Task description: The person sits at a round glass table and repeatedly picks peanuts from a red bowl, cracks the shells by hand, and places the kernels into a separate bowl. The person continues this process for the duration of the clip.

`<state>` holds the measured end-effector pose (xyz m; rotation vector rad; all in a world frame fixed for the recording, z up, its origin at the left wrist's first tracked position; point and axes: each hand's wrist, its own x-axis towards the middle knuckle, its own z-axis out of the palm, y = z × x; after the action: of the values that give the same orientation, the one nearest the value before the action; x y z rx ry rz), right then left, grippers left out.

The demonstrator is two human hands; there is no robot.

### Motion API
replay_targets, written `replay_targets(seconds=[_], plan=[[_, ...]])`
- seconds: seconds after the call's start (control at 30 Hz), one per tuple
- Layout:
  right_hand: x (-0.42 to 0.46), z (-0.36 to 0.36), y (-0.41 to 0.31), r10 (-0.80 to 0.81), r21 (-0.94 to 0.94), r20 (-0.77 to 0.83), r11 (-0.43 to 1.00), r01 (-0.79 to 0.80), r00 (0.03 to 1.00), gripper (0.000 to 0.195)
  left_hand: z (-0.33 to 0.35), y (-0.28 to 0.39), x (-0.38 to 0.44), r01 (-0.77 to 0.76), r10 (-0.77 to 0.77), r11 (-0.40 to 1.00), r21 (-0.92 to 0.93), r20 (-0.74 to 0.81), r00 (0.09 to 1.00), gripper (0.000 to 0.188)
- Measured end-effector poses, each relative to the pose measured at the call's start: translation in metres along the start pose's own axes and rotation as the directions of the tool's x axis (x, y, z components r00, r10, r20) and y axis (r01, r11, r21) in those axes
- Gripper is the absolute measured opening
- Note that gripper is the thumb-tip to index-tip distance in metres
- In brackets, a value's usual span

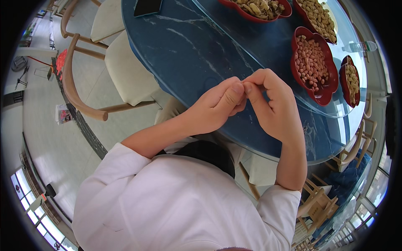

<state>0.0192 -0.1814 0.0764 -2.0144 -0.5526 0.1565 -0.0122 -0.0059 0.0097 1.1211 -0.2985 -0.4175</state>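
Observation:
Over the edge of a blue marbled table (188, 56), my left hand (221, 102) and my right hand (271, 100) meet at the fingertips. Thumbs and curled index fingers are pinched together; whatever lies between them is hidden. To the right of my right hand, a red scalloped bowl (332, 84) holds shelled pink-skinned peanuts (311, 59). Behind it stands a bowl of unshelled peanuts (318, 18). Empty-looking broken shells (259, 8) fill another red bowl at the top. A smaller red dish with peanuts (351, 78) is at the far right.
The bowls stand on a raised glass turntable (337, 111). A dark phone (148, 7) lies near the table's far left edge. A plastic bottle (359, 47) is at the right rim. Wooden chairs with pale seats (128, 69) stand at the left, close to the table.

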Motion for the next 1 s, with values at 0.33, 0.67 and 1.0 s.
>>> replay_targets(seconds=[0.33,0.67,1.0], plan=[[0.004,0.001,-0.001,0.215,0.262,0.048,0.940,-0.220,0.976,0.010,-0.001,0.003,-0.005,-0.034,0.032,0.998,0.054,0.045,0.998,0.043],[0.069,-0.056,0.000,-0.088,-0.107,-0.345,0.993,0.054,0.935,0.016,-0.001,0.003,-0.004,-0.087,0.090,0.995,-0.054,0.057,0.994,0.035],[0.106,-0.048,0.014,-0.464,-0.578,-0.288,0.781,0.234,0.838,0.023,-0.004,0.006,-0.002,-0.070,0.071,0.996,-0.056,0.004,0.997,0.030]])
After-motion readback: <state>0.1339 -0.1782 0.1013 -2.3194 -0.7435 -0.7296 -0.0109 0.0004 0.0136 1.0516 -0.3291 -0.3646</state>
